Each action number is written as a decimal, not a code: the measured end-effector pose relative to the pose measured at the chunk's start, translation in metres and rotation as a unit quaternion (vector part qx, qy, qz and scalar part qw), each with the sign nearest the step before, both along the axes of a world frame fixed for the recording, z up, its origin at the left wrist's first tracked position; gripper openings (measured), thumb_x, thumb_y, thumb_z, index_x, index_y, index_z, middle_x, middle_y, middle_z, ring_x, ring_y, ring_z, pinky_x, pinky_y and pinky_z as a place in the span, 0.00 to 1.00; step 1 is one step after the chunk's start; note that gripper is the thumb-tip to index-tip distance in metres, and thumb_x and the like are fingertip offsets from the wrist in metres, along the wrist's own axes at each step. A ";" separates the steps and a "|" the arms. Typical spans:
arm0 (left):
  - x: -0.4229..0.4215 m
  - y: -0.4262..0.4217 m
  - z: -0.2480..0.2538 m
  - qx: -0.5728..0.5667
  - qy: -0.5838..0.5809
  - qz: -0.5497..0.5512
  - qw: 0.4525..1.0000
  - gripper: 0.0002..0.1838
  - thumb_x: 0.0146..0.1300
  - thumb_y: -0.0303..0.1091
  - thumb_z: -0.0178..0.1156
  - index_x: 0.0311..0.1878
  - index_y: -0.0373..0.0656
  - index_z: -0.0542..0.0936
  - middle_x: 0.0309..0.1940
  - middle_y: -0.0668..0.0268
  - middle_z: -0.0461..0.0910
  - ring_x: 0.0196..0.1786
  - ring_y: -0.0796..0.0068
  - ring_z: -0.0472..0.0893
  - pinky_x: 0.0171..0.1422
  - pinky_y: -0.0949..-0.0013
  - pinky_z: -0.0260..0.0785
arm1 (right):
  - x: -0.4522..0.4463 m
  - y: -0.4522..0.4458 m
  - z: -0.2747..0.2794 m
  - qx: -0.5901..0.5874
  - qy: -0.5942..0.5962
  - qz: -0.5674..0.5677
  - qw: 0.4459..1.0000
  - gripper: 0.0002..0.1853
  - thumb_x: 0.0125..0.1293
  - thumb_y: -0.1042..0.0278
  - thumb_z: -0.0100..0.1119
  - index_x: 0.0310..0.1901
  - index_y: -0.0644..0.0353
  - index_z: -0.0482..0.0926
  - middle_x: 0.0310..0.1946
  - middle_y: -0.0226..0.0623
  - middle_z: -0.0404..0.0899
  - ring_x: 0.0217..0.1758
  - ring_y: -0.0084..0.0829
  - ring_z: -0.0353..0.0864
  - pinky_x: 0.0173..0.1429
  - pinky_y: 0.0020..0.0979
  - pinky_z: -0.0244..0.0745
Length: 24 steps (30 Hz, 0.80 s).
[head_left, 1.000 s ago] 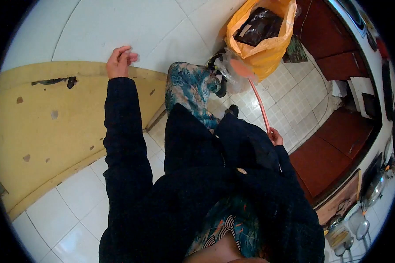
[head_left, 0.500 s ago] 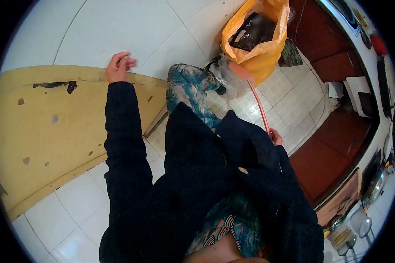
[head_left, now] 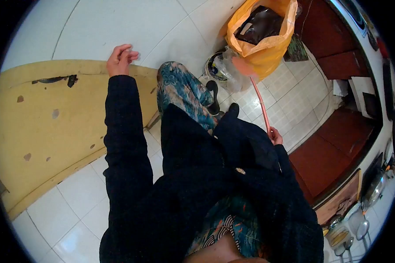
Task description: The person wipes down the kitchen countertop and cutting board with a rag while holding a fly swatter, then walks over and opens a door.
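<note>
My right hand is closed round the end of a long pink handle. The handle belongs to a pink tool with a flat, wide head, which lies over a clear plastic bag beside a large orange-yellow bag. A dark plastic bag shows inside the orange-yellow one. My left hand is raised at the far left, over the edge of a yellow panel. Its fingers are curled together, and anything between them is too small to make out.
A round bin stands partly behind the clear bag, near my shoes. Dark red cabinets run along the right. Metal ladles and strainers are at the lower right. Pale tiles cover the floor.
The view has shifted slightly back and forth. My patterned trouser leg and shoe have moved left, showing more of the bin. Both hands keep nearly the same pose.
</note>
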State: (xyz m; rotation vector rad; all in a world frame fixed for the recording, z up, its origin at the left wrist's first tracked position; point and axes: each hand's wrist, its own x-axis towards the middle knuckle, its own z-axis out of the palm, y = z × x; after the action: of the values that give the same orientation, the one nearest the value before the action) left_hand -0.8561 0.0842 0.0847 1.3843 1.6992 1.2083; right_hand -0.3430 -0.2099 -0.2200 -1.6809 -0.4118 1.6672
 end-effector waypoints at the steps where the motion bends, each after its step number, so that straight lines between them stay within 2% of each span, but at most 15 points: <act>1: 0.002 -0.001 0.001 0.002 0.000 0.000 1.000 0.09 0.62 0.27 0.49 0.43 0.39 0.76 0.30 0.59 0.81 0.31 0.73 0.80 0.37 0.76 0.70 | 0.001 -0.001 0.001 0.001 -0.008 0.005 1.000 0.26 0.53 0.85 0.54 0.56 0.58 0.66 0.36 0.35 0.76 0.39 0.26 0.76 0.45 0.25 0.71; 2: 0.001 -0.002 0.001 -0.003 0.008 0.000 1.000 0.09 0.62 0.26 0.49 0.42 0.39 0.76 0.30 0.59 0.81 0.31 0.73 0.80 0.37 0.76 0.69 | 0.001 0.000 0.004 0.002 -0.016 0.012 1.000 0.26 0.53 0.84 0.54 0.56 0.59 0.66 0.36 0.35 0.76 0.39 0.26 0.76 0.45 0.25 0.71; 5: 0.000 -0.005 0.002 -0.005 0.016 0.000 1.000 0.08 0.62 0.27 0.49 0.42 0.39 0.76 0.30 0.60 0.81 0.32 0.74 0.80 0.37 0.76 0.69 | 0.011 0.003 -0.005 0.038 0.198 -0.046 0.978 0.26 0.53 0.83 0.55 0.56 0.59 0.66 0.36 0.36 0.76 0.41 0.27 0.77 0.47 0.27 0.71; 6: 0.003 -0.005 0.003 0.000 0.008 0.001 1.000 0.08 0.62 0.27 0.49 0.42 0.38 0.76 0.30 0.60 0.80 0.32 0.74 0.80 0.37 0.76 0.69 | 0.011 -0.003 -0.007 0.063 0.089 0.014 0.994 0.25 0.54 0.83 0.53 0.56 0.59 0.67 0.36 0.37 0.76 0.40 0.28 0.77 0.47 0.27 0.71; 8: 0.002 -0.006 0.004 0.012 -0.007 0.015 1.000 0.07 0.62 0.28 0.51 0.41 0.38 0.76 0.29 0.61 0.80 0.31 0.75 0.79 0.37 0.75 0.69 | -0.002 0.003 0.023 0.115 -0.132 0.131 0.976 0.23 0.55 0.83 0.51 0.55 0.59 0.68 0.35 0.38 0.76 0.39 0.29 0.77 0.46 0.28 0.71; 9: -0.003 -0.005 -0.001 0.018 -0.016 0.024 0.999 0.07 0.62 0.29 0.52 0.40 0.38 0.76 0.28 0.61 0.80 0.31 0.75 0.79 0.37 0.75 0.70 | -0.005 0.001 0.014 0.063 -0.077 0.042 0.994 0.22 0.57 0.85 0.45 0.54 0.59 0.69 0.34 0.39 0.75 0.36 0.29 0.76 0.42 0.27 0.71; 10: -0.004 -0.002 -0.009 0.023 -0.030 0.025 0.999 0.07 0.61 0.29 0.53 0.39 0.37 0.76 0.27 0.61 0.79 0.30 0.75 0.79 0.38 0.75 0.70 | -0.006 -0.001 0.017 0.015 -0.004 -0.028 0.999 0.22 0.57 0.86 0.45 0.54 0.58 0.69 0.34 0.39 0.75 0.35 0.29 0.75 0.42 0.26 0.71; 12: -0.013 -0.007 -0.025 0.044 0.051 0.000 0.998 0.08 0.61 0.33 0.54 0.38 0.37 0.75 0.28 0.62 0.79 0.31 0.76 0.78 0.38 0.75 0.70 | -0.016 0.004 0.026 -0.054 0.142 -0.192 0.970 0.23 0.58 0.86 0.43 0.54 0.57 0.69 0.34 0.39 0.74 0.34 0.28 0.74 0.41 0.26 0.71; 13: -0.003 -0.015 -0.026 0.012 -0.007 0.005 1.000 0.09 0.62 0.34 0.55 0.37 0.37 0.75 0.28 0.62 0.79 0.31 0.77 0.78 0.38 0.75 0.70 | -0.024 -0.001 0.027 0.003 0.033 -0.085 0.996 0.23 0.57 0.86 0.44 0.54 0.57 0.69 0.34 0.39 0.74 0.34 0.28 0.74 0.40 0.25 0.71; 14: 0.007 -0.022 -0.029 -0.007 0.031 -0.030 0.999 0.09 0.62 0.34 0.54 0.37 0.37 0.75 0.28 0.63 0.79 0.31 0.77 0.78 0.38 0.74 0.70 | -0.031 -0.013 0.027 0.044 -0.082 0.024 0.995 0.23 0.57 0.87 0.44 0.55 0.56 0.69 0.35 0.39 0.74 0.34 0.28 0.74 0.40 0.24 0.70; 16: 0.013 -0.033 -0.068 -0.056 -0.009 -0.058 0.997 0.07 0.62 0.32 0.54 0.37 0.37 0.75 0.28 0.63 0.79 0.31 0.77 0.78 0.39 0.74 0.70 | -0.044 -0.024 0.025 0.096 -0.106 0.021 0.989 0.20 0.59 0.84 0.45 0.53 0.54 0.70 0.35 0.38 0.76 0.35 0.27 0.75 0.40 0.23 0.69; 17: 0.024 -0.041 -0.080 -0.076 -0.023 -0.091 0.993 0.06 0.62 0.30 0.53 0.37 0.37 0.75 0.28 0.63 0.79 0.31 0.76 0.78 0.39 0.74 0.70 | -0.054 -0.019 0.059 0.083 -0.249 0.105 0.959 0.18 0.60 0.77 0.51 0.52 0.52 0.70 0.36 0.37 0.78 0.37 0.27 0.77 0.40 0.24 0.69; 21: 0.081 -0.080 -0.121 -0.184 -0.074 -0.214 0.956 0.05 0.61 0.24 0.50 0.38 0.36 0.74 0.30 0.61 0.79 0.32 0.74 0.79 0.39 0.73 0.71 | -0.084 -0.052 0.079 0.065 -0.270 0.012 0.960 0.22 0.55 0.70 0.60 0.53 0.48 0.69 0.34 0.38 0.79 0.38 0.27 0.79 0.41 0.26 0.71; 24: 0.099 -0.111 -0.146 -0.222 -0.106 -0.312 0.918 0.06 0.61 0.24 0.49 0.39 0.36 0.74 0.30 0.61 0.79 0.32 0.74 0.80 0.40 0.73 0.72 | -0.116 -0.091 0.085 0.028 -0.339 0.018 0.940 0.22 0.56 0.70 0.60 0.53 0.47 0.69 0.33 0.38 0.79 0.37 0.26 0.78 0.41 0.26 0.71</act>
State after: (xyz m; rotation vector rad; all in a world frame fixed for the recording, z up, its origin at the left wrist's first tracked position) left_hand -0.7569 -0.0270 -0.0608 1.3012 1.1427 0.5426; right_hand -0.4588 -0.3009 -0.1352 -2.1849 -0.8060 1.0358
